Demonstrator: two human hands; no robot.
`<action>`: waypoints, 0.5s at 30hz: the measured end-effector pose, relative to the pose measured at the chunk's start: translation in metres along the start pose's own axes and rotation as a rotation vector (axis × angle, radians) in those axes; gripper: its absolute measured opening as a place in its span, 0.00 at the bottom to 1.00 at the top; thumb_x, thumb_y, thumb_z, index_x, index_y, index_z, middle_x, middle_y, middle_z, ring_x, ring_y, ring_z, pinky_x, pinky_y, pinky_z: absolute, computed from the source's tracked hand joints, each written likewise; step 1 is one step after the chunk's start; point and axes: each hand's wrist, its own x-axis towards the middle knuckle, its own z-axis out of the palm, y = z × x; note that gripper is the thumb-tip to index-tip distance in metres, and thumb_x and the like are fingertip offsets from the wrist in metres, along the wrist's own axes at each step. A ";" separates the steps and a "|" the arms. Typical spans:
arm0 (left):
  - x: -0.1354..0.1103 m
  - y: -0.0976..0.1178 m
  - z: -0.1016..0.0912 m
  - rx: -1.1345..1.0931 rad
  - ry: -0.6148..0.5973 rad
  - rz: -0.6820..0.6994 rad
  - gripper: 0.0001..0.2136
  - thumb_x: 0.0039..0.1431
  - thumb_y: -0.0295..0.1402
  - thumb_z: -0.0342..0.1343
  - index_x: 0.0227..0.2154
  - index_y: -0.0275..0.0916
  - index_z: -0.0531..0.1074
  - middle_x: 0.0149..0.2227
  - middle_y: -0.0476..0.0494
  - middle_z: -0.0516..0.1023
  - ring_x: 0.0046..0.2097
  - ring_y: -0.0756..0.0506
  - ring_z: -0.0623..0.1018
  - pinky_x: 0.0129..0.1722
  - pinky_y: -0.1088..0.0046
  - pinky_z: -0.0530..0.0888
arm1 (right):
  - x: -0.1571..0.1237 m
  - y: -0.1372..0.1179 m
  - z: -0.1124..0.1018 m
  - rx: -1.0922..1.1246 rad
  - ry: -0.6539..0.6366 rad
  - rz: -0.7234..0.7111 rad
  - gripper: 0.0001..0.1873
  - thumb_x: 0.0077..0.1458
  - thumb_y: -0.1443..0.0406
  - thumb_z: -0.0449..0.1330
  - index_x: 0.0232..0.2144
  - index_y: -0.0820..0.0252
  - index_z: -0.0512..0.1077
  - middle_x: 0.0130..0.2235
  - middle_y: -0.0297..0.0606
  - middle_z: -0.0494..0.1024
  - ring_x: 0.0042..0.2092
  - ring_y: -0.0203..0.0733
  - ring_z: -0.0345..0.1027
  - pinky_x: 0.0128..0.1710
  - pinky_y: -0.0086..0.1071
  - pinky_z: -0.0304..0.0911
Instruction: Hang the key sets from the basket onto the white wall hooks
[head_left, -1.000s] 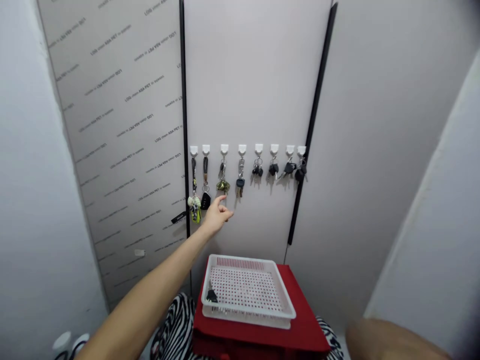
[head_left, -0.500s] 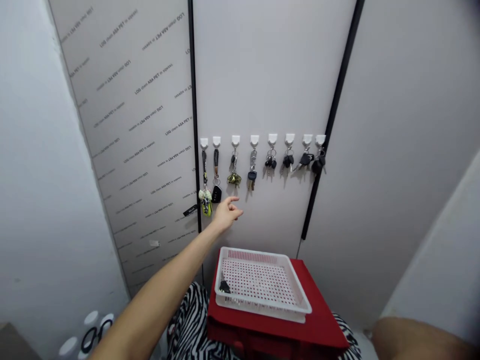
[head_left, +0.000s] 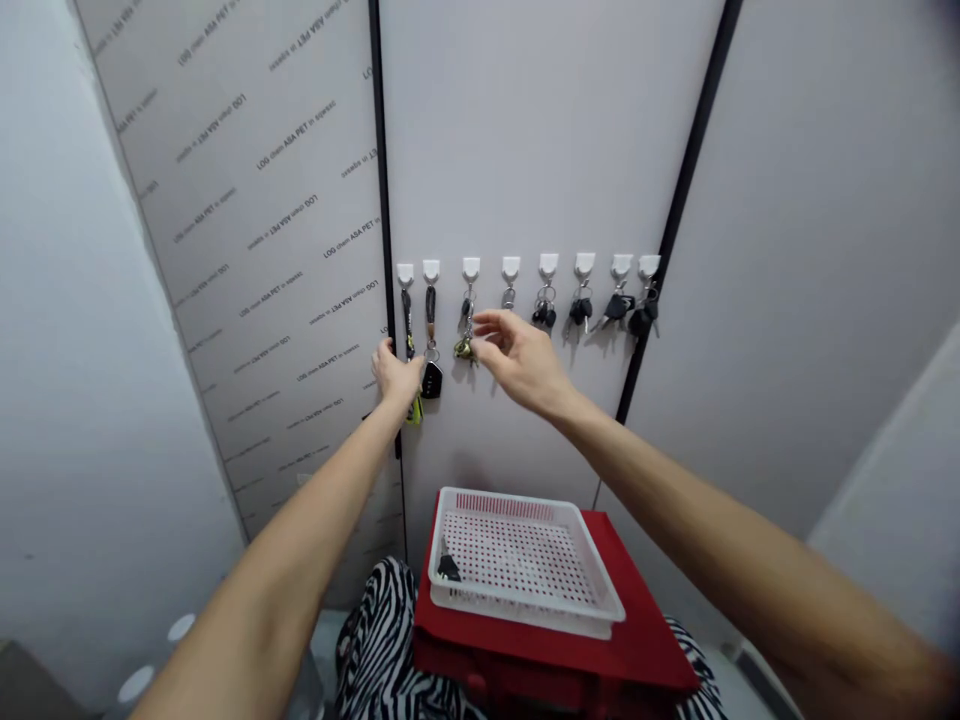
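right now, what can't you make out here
In the head view:
Fourth keys from the left: lower part, behind the right hand.
Lime charm: upper part, behind the left hand.
Whether the right fingers touch the third keys: too small to tell.
Black item in basket: too small for detail.

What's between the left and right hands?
Head view: the black key fob, close to the left hand, then the olive-gold key bunch by the right hand. Contact's unclear.
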 end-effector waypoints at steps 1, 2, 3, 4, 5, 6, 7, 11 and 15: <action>0.005 0.004 0.001 0.048 0.032 0.002 0.26 0.34 0.33 0.55 0.41 0.37 0.54 0.42 0.40 0.59 0.45 0.45 0.61 0.42 0.70 0.59 | 0.014 0.021 0.012 -0.066 0.045 0.123 0.16 0.41 0.65 0.50 0.37 0.64 0.61 0.35 0.40 0.68 0.31 0.34 0.62 0.33 0.29 0.59; 0.008 0.009 0.003 0.087 0.047 -0.004 0.28 0.33 0.35 0.55 0.41 0.37 0.53 0.43 0.39 0.57 0.45 0.44 0.61 0.42 0.69 0.59 | 0.026 0.040 0.025 -0.122 0.059 0.217 0.18 0.41 0.65 0.50 0.38 0.65 0.61 0.36 0.42 0.67 0.32 0.35 0.62 0.35 0.30 0.57; 0.009 0.013 0.006 0.120 0.048 -0.022 0.29 0.32 0.37 0.55 0.41 0.37 0.53 0.44 0.38 0.55 0.44 0.44 0.62 0.41 0.68 0.60 | 0.036 0.055 0.036 -0.162 0.052 0.296 0.19 0.41 0.64 0.50 0.39 0.66 0.61 0.37 0.43 0.67 0.34 0.36 0.62 0.36 0.30 0.56; 0.008 0.017 0.009 0.146 0.050 -0.037 0.29 0.32 0.38 0.55 0.41 0.37 0.53 0.44 0.37 0.55 0.44 0.43 0.63 0.40 0.68 0.61 | 0.043 0.067 0.046 -0.192 0.034 0.354 0.19 0.41 0.64 0.50 0.39 0.66 0.61 0.36 0.43 0.68 0.35 0.37 0.62 0.36 0.30 0.56; 0.005 0.019 0.012 0.167 0.065 -0.035 0.29 0.32 0.38 0.55 0.41 0.37 0.53 0.45 0.37 0.54 0.44 0.43 0.63 0.39 0.67 0.61 | 0.049 0.076 0.054 -0.208 0.017 0.395 0.19 0.41 0.63 0.50 0.38 0.66 0.61 0.35 0.42 0.68 0.36 0.37 0.61 0.37 0.30 0.55; 0.002 0.020 0.016 0.184 0.093 -0.013 0.29 0.33 0.38 0.55 0.41 0.38 0.52 0.45 0.37 0.54 0.44 0.43 0.62 0.39 0.67 0.61 | 0.053 0.081 0.061 -0.219 0.005 0.425 0.18 0.41 0.63 0.49 0.38 0.65 0.62 0.34 0.41 0.69 0.36 0.38 0.61 0.36 0.30 0.55; -0.002 0.020 0.020 0.196 0.121 0.024 0.29 0.34 0.37 0.54 0.42 0.38 0.51 0.45 0.37 0.54 0.45 0.43 0.61 0.39 0.67 0.61 | 0.056 0.083 0.067 -0.227 -0.003 0.448 0.17 0.41 0.63 0.49 0.36 0.64 0.63 0.33 0.41 0.69 0.35 0.38 0.62 0.35 0.29 0.55; -0.006 0.013 0.028 0.168 0.059 -0.009 0.27 0.35 0.35 0.53 0.42 0.38 0.51 0.41 0.37 0.62 0.43 0.43 0.64 0.36 0.67 0.62 | 0.063 0.081 0.074 -0.237 0.019 0.540 0.14 0.45 0.61 0.43 0.24 0.63 0.66 0.27 0.39 0.70 0.31 0.38 0.62 0.29 0.27 0.55; 0.015 0.015 0.021 0.062 -0.159 -0.083 0.08 0.39 0.33 0.48 0.26 0.37 0.63 0.26 0.43 0.68 0.32 0.45 0.69 0.29 0.71 0.63 | 0.080 0.076 0.058 -0.188 0.157 0.524 0.16 0.46 0.61 0.39 0.22 0.62 0.64 0.24 0.36 0.68 0.28 0.35 0.60 0.26 0.24 0.54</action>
